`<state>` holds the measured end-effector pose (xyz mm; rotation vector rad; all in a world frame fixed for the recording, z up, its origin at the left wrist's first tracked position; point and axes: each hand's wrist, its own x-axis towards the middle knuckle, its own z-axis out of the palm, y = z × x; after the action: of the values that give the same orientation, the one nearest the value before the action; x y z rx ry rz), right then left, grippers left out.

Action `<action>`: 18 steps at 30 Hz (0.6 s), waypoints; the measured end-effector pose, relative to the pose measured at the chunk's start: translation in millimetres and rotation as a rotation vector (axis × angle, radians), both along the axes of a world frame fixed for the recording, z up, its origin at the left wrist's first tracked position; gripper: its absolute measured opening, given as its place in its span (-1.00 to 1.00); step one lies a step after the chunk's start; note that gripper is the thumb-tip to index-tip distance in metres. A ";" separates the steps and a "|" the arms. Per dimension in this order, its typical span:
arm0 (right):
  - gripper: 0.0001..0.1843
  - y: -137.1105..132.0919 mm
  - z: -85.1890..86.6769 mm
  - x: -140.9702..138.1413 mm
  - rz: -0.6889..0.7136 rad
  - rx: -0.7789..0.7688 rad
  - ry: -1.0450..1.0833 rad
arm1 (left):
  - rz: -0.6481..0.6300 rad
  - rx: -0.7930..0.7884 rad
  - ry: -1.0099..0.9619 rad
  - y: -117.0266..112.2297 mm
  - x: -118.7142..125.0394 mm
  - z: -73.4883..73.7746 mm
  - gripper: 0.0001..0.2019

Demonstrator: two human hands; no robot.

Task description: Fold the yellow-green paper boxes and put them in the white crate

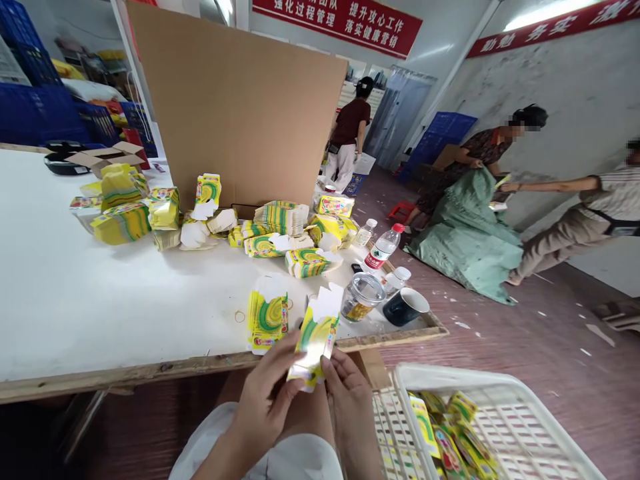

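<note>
Both my hands hold one yellow-and-green printed carton (316, 339) just in front of the table's near edge. My left hand (265, 400) pinches its lower left side with closed fingers. My right hand (350, 393) grips its lower right corner, fingers pressed together. The carton's white flaps stand up at its top. On the white table (100, 300), just beyond my hands, lies a small stack of flat cartons (267, 320) of the same print.
More carton stacks (280, 217) and folded boxes (120, 223) lie across the table before an upright cardboard sheet (235, 107). A glass jar (361, 298), dark cup (405, 305) and water bottle (383, 247) stand at the table's right end. A white basket (500, 413) holds finished boxes. Three people work behind.
</note>
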<state>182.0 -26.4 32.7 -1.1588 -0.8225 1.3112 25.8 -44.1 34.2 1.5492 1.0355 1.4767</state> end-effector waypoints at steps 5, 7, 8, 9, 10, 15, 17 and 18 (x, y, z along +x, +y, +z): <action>-0.65 -14.3 4.9 -5.2 0.162 0.041 0.130 | -0.224 -0.462 -0.639 4.2 -2.5 16.7 -0.53; -0.70 -17.0 7.7 -9.7 0.218 0.037 0.154 | -0.377 -0.576 -0.732 3.6 -4.6 21.2 -0.54; -0.72 -17.4 8.6 -11.0 0.218 0.034 0.152 | -0.412 -0.590 -0.752 2.7 -5.0 22.2 -0.55; -0.73 -17.4 9.1 -11.5 0.207 0.033 0.140 | -0.422 -0.580 -0.759 1.8 -5.0 22.3 -0.57; -0.74 -17.1 9.4 -11.2 0.193 0.033 0.120 | -0.415 -0.557 -0.754 1.0 -4.6 21.9 -0.59; -0.72 -17.5 8.9 -5.7 0.174 0.047 0.004 | -0.333 -0.517 -0.707 1.9 0.5 16.6 -0.68; -0.70 -19.1 9.1 -5.0 0.181 0.062 -0.049 | -0.301 -0.497 -0.665 3.2 2.6 14.2 -0.68; -0.69 -19.8 9.4 -5.3 0.180 0.068 -0.080 | -0.285 -0.488 -0.640 3.6 3.5 12.9 -0.68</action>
<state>176.7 -46.3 42.1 -1.1091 -1.0417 1.3791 29.3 -40.5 47.1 0.7591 0.6830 1.2646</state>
